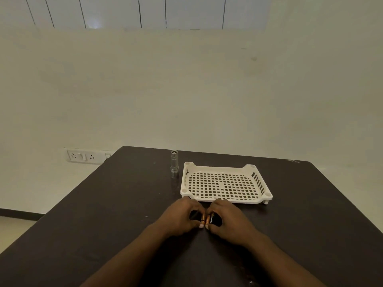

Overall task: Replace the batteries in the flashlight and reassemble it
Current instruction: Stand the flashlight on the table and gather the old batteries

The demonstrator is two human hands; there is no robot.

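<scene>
A silver flashlight (174, 162) stands upright near the far edge of the dark table (103, 214), just left of the white tray (224, 168). My left hand (179, 217) and my right hand (230, 219) meet in front of the tray, each closed on a black-and-copper battery. The left battery (202, 218) and the right battery (210, 220) lie side by side between my fingertips, low over the tabletop. Fingers hide most of both batteries. I cannot tell whether they touch the table.
The perforated white tray sits empty just behind my hands, its front edge close to my knuckles. A wall socket plate (85, 156) is on the wall past the table's left corner. The table's left edge falls away to the floor.
</scene>
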